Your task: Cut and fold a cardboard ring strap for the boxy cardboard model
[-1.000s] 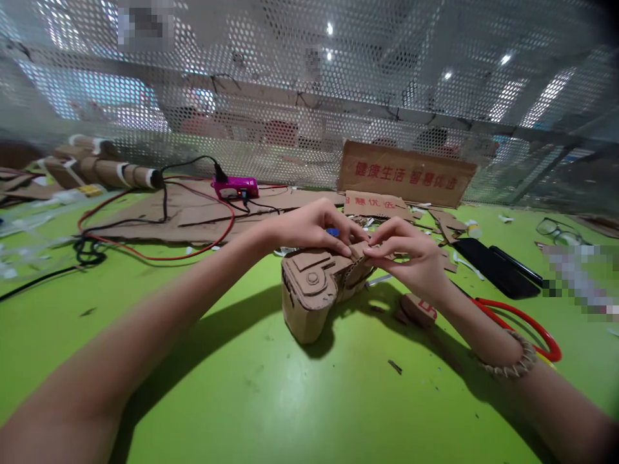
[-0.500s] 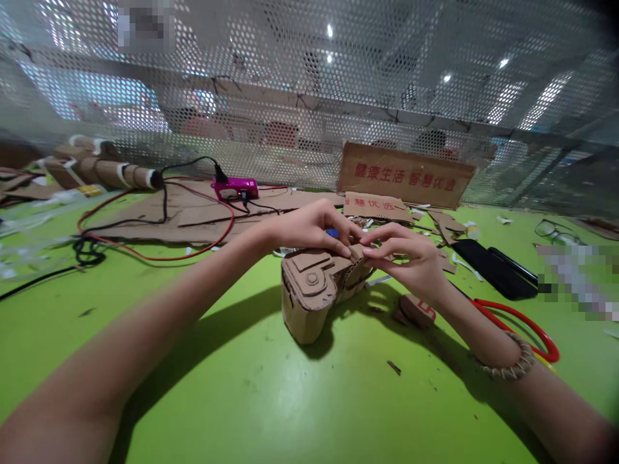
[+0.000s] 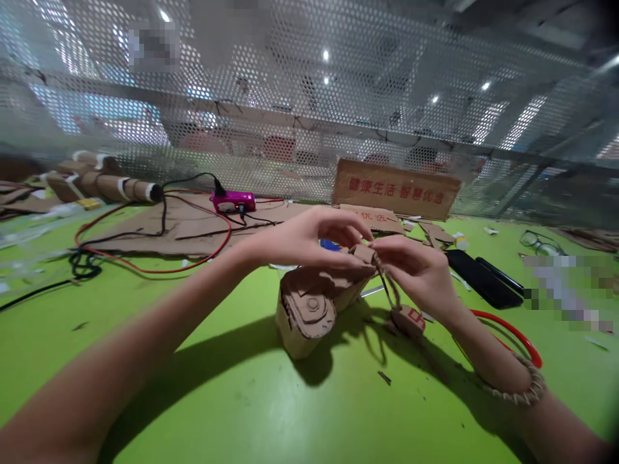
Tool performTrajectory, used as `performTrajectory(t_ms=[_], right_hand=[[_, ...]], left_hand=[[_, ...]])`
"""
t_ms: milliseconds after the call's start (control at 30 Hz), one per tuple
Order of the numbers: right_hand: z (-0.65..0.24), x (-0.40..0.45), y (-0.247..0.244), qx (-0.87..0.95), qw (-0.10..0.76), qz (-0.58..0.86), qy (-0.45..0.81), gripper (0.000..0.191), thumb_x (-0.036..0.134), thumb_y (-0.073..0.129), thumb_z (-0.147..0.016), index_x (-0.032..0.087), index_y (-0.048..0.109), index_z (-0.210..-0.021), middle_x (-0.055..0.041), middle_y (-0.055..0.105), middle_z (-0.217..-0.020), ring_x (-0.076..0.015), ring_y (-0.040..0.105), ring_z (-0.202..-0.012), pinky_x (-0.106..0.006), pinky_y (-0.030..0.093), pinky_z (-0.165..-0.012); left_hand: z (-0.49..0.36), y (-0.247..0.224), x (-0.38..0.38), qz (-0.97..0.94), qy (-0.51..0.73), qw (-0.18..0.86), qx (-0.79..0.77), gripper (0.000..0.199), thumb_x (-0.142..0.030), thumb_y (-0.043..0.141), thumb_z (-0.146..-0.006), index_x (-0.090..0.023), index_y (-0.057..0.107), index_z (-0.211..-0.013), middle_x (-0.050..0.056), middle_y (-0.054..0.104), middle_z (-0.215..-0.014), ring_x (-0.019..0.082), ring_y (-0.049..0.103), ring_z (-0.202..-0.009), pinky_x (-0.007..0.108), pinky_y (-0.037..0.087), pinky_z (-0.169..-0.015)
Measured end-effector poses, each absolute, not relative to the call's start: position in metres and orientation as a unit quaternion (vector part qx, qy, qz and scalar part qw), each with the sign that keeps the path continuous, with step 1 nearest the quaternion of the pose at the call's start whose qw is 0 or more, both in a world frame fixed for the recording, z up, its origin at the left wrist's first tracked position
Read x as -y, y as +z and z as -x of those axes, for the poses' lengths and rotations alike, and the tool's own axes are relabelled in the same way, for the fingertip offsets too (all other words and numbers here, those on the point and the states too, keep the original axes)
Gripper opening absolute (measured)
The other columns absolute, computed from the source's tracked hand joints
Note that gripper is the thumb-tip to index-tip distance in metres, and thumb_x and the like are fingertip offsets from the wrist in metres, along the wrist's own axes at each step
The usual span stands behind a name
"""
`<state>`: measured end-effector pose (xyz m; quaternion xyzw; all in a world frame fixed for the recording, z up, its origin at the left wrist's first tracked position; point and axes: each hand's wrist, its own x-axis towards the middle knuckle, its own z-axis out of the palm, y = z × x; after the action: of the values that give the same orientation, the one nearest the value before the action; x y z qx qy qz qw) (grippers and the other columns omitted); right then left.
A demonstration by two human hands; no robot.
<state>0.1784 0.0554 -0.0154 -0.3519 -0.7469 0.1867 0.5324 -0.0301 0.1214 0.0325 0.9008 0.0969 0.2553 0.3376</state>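
Observation:
A cardboard model shaped like a camera (image 3: pixel 309 309) stands on the green table, a round button on its rounded near end. My left hand (image 3: pixel 314 235) reaches over it from behind, thumb and fingers closed about a small raised block on its top. Against that block's right side, my right hand (image 3: pixel 418 267) pinches a thin, curved cardboard strip (image 3: pixel 391 287), which hangs down below the fingers. The strip's upper end is partly covered by the fingertips. Just beneath my right hand lies a rounded cardboard piece (image 3: pixel 409 320) with red print.
Behind my hands are a blue object (image 3: pixel 331 245) and cardboard sheets (image 3: pixel 145 229). A magenta device (image 3: pixel 233 202) with cables sits back left, near a taped cardboard model (image 3: pixel 104 180). On the right are a black phone-like object (image 3: pixel 483 277), glasses (image 3: pixel 541 243) and a red loop (image 3: pixel 512 332).
The thin cardboard strip now hangs out from the model's right side under my right hand. My left thumb has shifted right along the top. The whole view has tilted up slightly.

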Motion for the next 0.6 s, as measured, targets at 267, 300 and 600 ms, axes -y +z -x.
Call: performTrajectory(t_ms=[267, 300, 600], right_hand=[[-0.158, -0.018, -0.016, 0.621, 0.541, 0.34, 0.453, 0.021, 0.036, 0.067, -0.079, 0.024, 0.059, -0.095, -0.0006, 0.072, -0.085, -0.0173, 0.072, -0.075, -0.027, 0.06, -0.066], [-0.154, -0.011, -0.019, 0.607, 0.538, 0.337, 0.479, 0.023, 0.039, 0.067, -0.079, 0.024, 0.058, -0.094, 0.0, 0.071, -0.083, -0.0171, 0.072, -0.073, -0.026, 0.06, -0.064], [-0.181, 0.02, -0.016, 0.556, 0.539, 0.381, 0.505, 0.02, 0.042, 0.064, -0.082, 0.023, 0.067, -0.087, 0.0006, 0.071, -0.083, -0.0088, 0.068, -0.069, -0.017, 0.055, -0.064]], left_hand=[[0.006, 0.032, -0.058, -0.805, 0.429, 0.337, -0.233, 0.016, -0.019, 0.054, -0.083, -0.011, 0.065, -0.074, 0.001, 0.062, -0.066, 0.011, 0.053, -0.06, 0.021, 0.042, -0.055], [0.003, 0.03, -0.05, -0.785, 0.433, 0.369, -0.246, 0.017, -0.019, 0.053, -0.083, -0.012, 0.063, -0.071, 0.0, 0.059, -0.063, 0.01, 0.051, -0.058, 0.021, 0.04, -0.053], [-0.002, 0.019, -0.024, -0.818, 0.385, 0.327, -0.276, 0.027, -0.027, 0.056, -0.079, -0.014, 0.055, -0.055, -0.003, 0.047, -0.054, 0.009, 0.042, -0.053, 0.02, 0.031, -0.048]])
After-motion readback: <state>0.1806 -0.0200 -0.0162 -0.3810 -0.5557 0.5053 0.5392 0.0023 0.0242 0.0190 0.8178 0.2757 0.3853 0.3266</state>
